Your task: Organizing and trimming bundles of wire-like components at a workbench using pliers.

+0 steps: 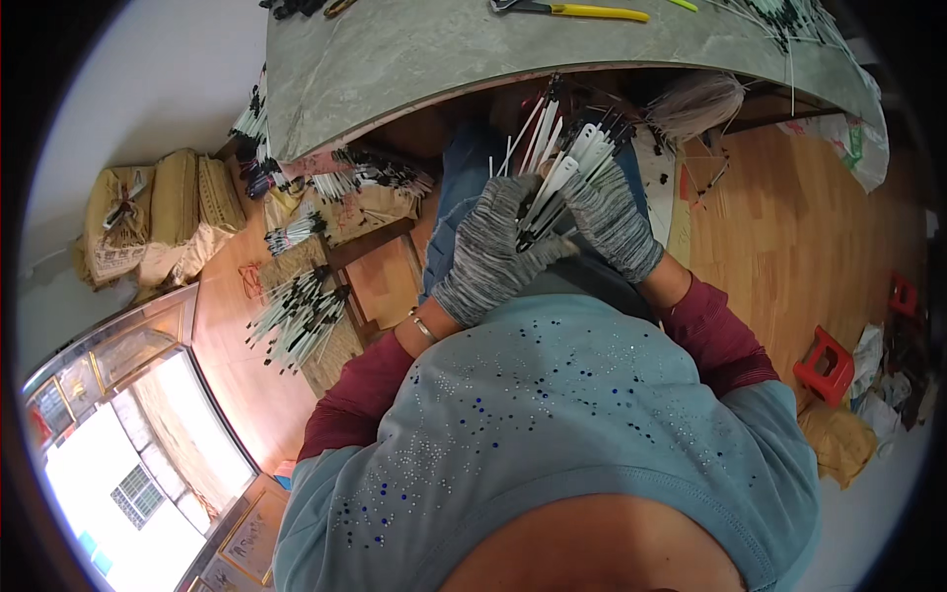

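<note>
Both my hands wear grey mottled knit gloves and meet in front of me, just below the table edge. Between them is a bundle of thin white and black sticks (575,170), fanned at the top with its black lower ends close together. My right hand (614,219) wraps the bundle from the right. My left hand (496,242) cups it from the left, closed against its lower part; some of its fingers are hidden behind the sticks. More thin white sticks (539,136) with dark tips stand up just beyond my left hand. The exact kind of stick cannot be told.
A grey stone-patterned table (414,59) spans the far side, with yellow-handled pliers (592,12) on it. Bundles of similar sticks (301,318) lie on a low bench at left. Wrapped brown packages (163,219) stand beyond. A red stool (825,366) is at right.
</note>
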The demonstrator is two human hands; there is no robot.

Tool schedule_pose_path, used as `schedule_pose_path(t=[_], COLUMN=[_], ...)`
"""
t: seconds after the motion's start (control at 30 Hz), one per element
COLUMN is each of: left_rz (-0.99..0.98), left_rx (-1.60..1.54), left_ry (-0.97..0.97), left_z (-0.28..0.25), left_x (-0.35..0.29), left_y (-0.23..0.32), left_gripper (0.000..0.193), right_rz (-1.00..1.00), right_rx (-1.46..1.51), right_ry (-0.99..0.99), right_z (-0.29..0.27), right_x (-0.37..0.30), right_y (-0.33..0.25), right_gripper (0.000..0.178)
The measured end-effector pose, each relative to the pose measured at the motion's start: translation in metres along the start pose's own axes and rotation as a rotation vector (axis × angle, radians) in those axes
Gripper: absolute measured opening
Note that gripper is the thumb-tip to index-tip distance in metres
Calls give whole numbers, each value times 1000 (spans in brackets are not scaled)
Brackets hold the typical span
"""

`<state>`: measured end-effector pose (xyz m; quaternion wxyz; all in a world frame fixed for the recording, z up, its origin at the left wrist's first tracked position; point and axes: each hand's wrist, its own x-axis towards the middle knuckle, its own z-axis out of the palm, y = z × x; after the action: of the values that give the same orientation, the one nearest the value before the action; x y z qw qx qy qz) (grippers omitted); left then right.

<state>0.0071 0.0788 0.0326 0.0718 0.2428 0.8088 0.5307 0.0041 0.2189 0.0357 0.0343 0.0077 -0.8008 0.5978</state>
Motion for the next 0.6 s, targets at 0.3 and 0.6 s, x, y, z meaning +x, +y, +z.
schedule_pose_path(t=[0.3,0.6], left_rz=[18,0], left_rx=[198,212], left_ry=[103,128], left_z=[6,17], left_x=[9,17], left_y=[0,-8], left_gripper=[48,45], right_rz=[138,368], right_rx=[131,156], right_ry=[47,-149], right_z=[2,-9], right_x=[0,5], right_y=[-2,-10], right_gripper=[24,28])
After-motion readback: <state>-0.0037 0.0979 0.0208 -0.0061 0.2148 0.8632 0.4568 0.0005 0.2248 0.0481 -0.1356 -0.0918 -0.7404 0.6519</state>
